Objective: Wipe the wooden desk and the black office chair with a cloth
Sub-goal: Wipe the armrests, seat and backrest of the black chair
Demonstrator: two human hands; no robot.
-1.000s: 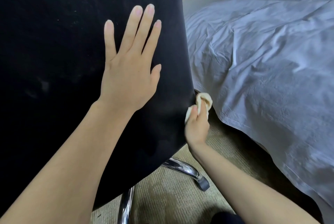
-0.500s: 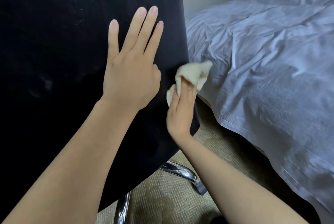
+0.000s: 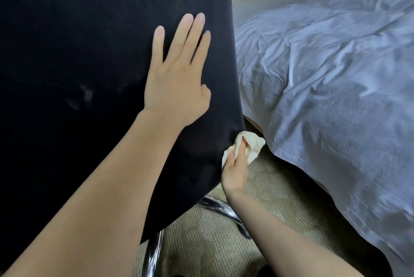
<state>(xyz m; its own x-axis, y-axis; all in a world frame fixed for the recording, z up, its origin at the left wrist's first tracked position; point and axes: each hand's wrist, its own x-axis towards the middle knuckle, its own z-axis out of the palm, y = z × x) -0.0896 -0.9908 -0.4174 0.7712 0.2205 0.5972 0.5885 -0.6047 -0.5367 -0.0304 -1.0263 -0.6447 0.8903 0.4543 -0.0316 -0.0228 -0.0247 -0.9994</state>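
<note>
The black office chair fills the left and centre of the frame; the left hand lies flat on its back, fingers straight and slightly spread; at the chair's right edge, lower centre, the right hand has its fingers curled round a crumpled cream cloth touching the upholstery; chrome chair legs stand on beige carpet; a duvet-covered bed occupies the right.

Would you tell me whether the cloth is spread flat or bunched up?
Bunched up: the cloth is crumpled in the right hand, beside the black chair.
</note>
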